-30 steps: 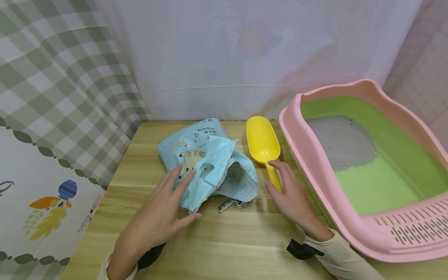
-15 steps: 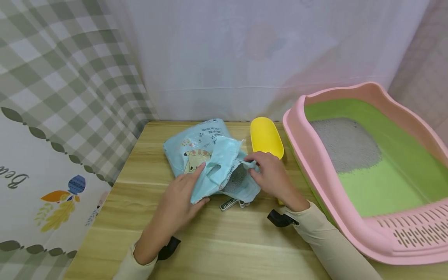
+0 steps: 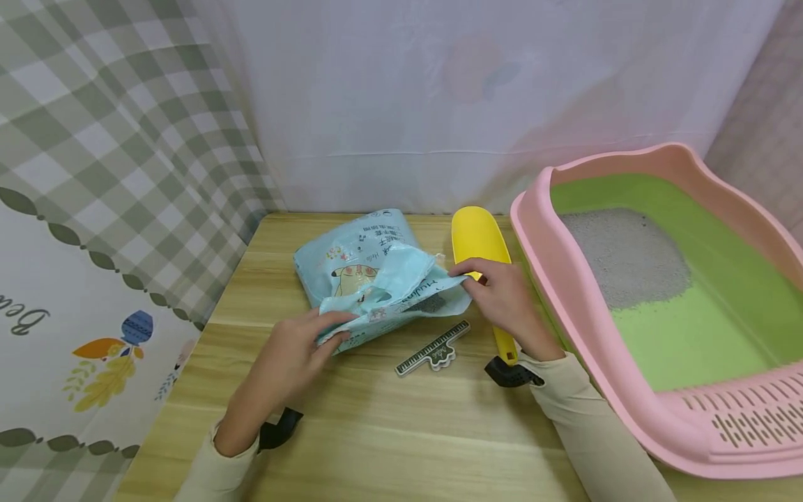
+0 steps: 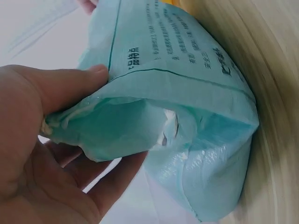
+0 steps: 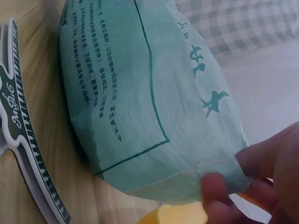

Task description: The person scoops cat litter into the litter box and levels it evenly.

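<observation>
A light blue bag of cat litter [image 3: 383, 240] lies on the table, its mouth facing me and grey litter showing inside. My left hand [image 3: 295, 352] pinches the left corner of the bag's mouth; in the left wrist view the thumb presses on the printed side and the fingers go underneath. At the other corner, my right hand [image 3: 505, 296] pinches the rim between thumb and fingers. Just in front of the bag lies a dark clip [image 3: 433, 348] with a piano-key pattern. Behind my right hand a yellow scoop [image 3: 479, 240] lies partly covered, its handle end showing below the wrist.
A pink and green litter box [image 3: 677, 418] takes up the right side, with a patch of grey litter [image 3: 627, 258] inside. A white curtain [image 3: 401, 104] hangs behind the wooden table [image 3: 376, 439], and a checked cloth [image 3: 125, 139] covers the left side.
My right hand has moved from the scoop handle to the bag's rim. My left hand has taken hold of the other corner. The bag's mouth is stretched wider and flatter, uncovering the clip.
</observation>
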### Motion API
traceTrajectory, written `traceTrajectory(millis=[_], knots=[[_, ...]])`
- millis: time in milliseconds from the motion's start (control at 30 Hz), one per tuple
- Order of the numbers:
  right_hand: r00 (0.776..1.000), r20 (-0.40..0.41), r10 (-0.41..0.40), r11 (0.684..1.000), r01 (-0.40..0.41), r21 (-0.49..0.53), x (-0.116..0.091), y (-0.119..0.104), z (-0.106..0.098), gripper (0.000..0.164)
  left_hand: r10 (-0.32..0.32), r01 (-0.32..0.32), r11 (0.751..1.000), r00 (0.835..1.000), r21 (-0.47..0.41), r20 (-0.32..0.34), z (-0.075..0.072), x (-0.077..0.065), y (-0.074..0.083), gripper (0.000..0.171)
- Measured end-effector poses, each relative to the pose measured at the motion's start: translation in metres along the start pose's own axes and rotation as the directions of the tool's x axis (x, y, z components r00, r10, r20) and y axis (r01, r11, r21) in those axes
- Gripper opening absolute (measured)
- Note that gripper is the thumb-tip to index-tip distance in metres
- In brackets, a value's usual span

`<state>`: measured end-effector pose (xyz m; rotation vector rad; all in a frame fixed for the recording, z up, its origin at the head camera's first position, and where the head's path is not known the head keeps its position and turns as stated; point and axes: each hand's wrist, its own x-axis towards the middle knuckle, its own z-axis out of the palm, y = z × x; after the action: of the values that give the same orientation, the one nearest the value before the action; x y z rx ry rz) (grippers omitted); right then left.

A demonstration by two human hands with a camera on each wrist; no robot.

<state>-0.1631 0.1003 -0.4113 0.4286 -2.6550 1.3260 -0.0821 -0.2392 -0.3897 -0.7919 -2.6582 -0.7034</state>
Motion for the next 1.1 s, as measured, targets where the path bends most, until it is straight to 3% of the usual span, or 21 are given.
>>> traceTrajectory(millis=[167, 367, 433, 500, 600, 667, 800, 867, 967, 1033, 1100], knots=[[0.986, 0.158, 0.048, 0.988, -0.070, 0.136, 0.003, 0.003, -0.006, 0.026, 0.008, -0.007, 1.000, 0.998, 0.011, -0.063, -0.002, -0.001, -0.004, 0.017], [0.967, 0.251, 0.048, 0.933, -0.134, 0.335, 0.005, 0.009, -0.013, 0.026, 0.041, -0.027, 0.995, 0.986, 0.093, -0.159, -0.001, -0.002, -0.007, 0.007], [0.971, 0.237, 0.019, 0.947, -0.093, 0.306, 0.005, 0.009, -0.013, 0.025, 0.067, -0.048, 0.992, 0.984, 0.118, -0.165, -0.001, -0.002, -0.007, 0.007], [0.980, 0.198, -0.007, 0.979, -0.034, 0.203, 0.007, 0.008, -0.012, 0.018, 0.083, -0.062, 0.989, 0.984, 0.135, -0.156, -0.001, -0.003, -0.007, 0.009], [0.989, 0.146, -0.002, 1.000, -0.001, 0.021, 0.009, 0.004, -0.011, 0.007, 0.060, -0.041, 0.990, 0.989, 0.137, -0.135, -0.001, -0.005, -0.007, 0.012], [0.990, 0.138, 0.004, 0.999, 0.003, -0.047, 0.013, 0.003, -0.009, 0.016, 0.022, -0.006, 0.992, 0.992, 0.126, -0.124, -0.002, -0.006, -0.007, 0.012], [0.993, 0.117, -0.028, 0.999, 0.033, -0.040, 0.025, 0.015, 0.005, 0.037, -0.101, 0.106, 0.992, 0.992, 0.065, -0.074, -0.002, -0.005, -0.010, 0.010], [0.994, 0.098, -0.048, 0.999, 0.051, -0.021, 0.034, 0.030, 0.016, 0.042, -0.188, 0.188, 0.981, 0.982, 0.036, -0.019, -0.002, -0.003, -0.013, 0.012], [0.996, 0.085, -0.030, 0.999, 0.028, 0.020, 0.041, 0.037, 0.026, 0.027, -0.278, 0.276, 0.960, 0.959, 0.055, 0.050, 0.000, 0.001, -0.016, 0.017], [0.996, 0.094, -0.013, 0.999, 0.009, 0.043, 0.042, 0.030, 0.026, 0.011, -0.266, 0.258, 0.958, 0.963, 0.125, 0.052, 0.002, 0.003, -0.018, 0.019], [0.996, 0.093, -0.012, 0.999, 0.007, 0.053, 0.040, 0.017, 0.022, 0.004, -0.194, 0.182, 0.957, 0.981, 0.225, 0.028, 0.006, 0.006, -0.019, 0.020]])
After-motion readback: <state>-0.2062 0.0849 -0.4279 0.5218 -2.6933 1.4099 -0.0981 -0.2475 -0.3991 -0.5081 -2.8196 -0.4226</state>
